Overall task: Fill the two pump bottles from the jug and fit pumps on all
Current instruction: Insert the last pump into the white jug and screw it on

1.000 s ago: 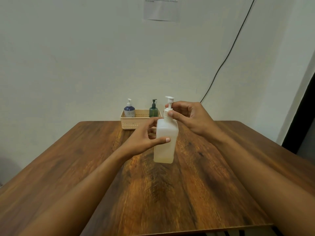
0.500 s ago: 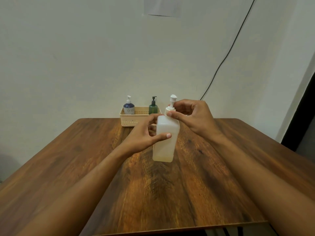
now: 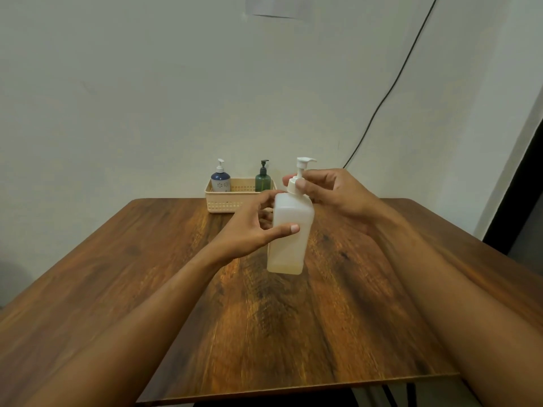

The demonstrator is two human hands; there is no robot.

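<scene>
A translucent white square jug (image 3: 289, 239) stands on the wooden table (image 3: 147, 289) at the middle. My left hand (image 3: 252, 227) grips its body, thumb across the front. A white pump (image 3: 301, 171) sits in the jug's neck, and my right hand (image 3: 329, 192) pinches the pump's collar. The pump's nozzle points right. At the back, a dark blue pump bottle (image 3: 220, 180) with a white pump and a green pump bottle (image 3: 262, 180) with a black pump stand in a cream basket (image 3: 226, 204).
The basket sits against the wall at the table's far edge. A black cable (image 3: 390, 92) runs down the wall on the right. The table's front edge lies near the bottom of the view.
The pump head has turned under my right hand, its nozzle now pointing right. The jug stays in my left hand at about the same spot.
</scene>
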